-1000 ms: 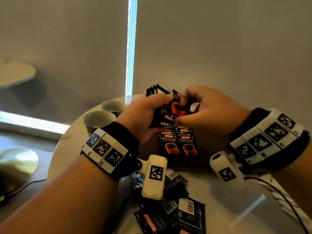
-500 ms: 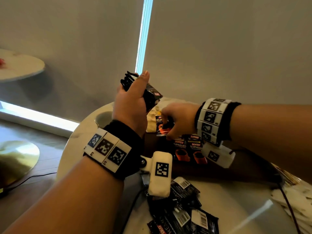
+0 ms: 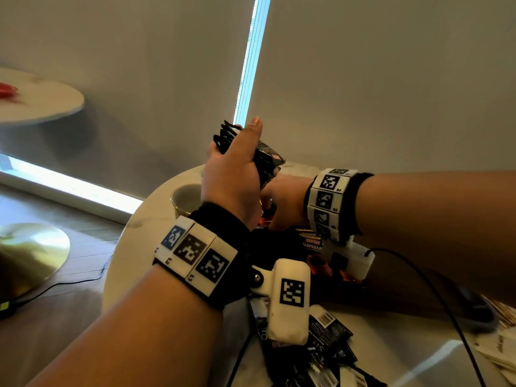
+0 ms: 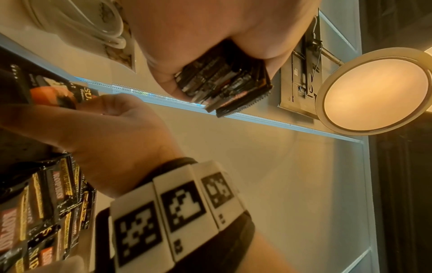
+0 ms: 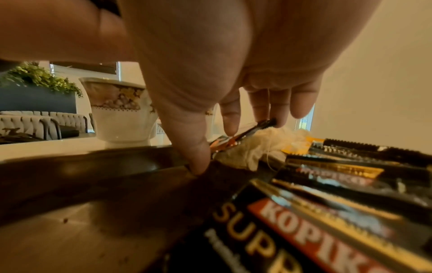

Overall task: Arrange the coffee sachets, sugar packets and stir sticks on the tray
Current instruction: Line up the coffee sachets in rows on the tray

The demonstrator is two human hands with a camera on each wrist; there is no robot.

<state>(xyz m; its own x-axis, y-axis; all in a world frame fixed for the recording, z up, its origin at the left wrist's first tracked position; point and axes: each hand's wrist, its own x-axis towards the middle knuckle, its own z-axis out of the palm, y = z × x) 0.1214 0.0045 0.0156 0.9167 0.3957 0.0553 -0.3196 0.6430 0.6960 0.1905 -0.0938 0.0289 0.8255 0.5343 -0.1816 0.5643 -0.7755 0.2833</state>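
Observation:
My left hand is raised above the table and grips a stack of black coffee sachets, seen edge-on in the left wrist view. My right hand reaches across under it and pinches a single sachet between thumb and fingers, low over the far left part of the dark tray. Black-and-orange sachets lie side by side on the tray, close to the right wrist. In the head view the left hand hides the right hand's fingers.
A loose pile of sachets lies on the round table near me. White packets lie at the right edge. A patterned cup stands just beyond the tray's left rim. A white crumpled item lies on the tray. A black cable trails over the table.
The hands have parted: the left has lifted the stack, and the right has carried one sachet down and leftward to the tray, now partly behind the left hand.

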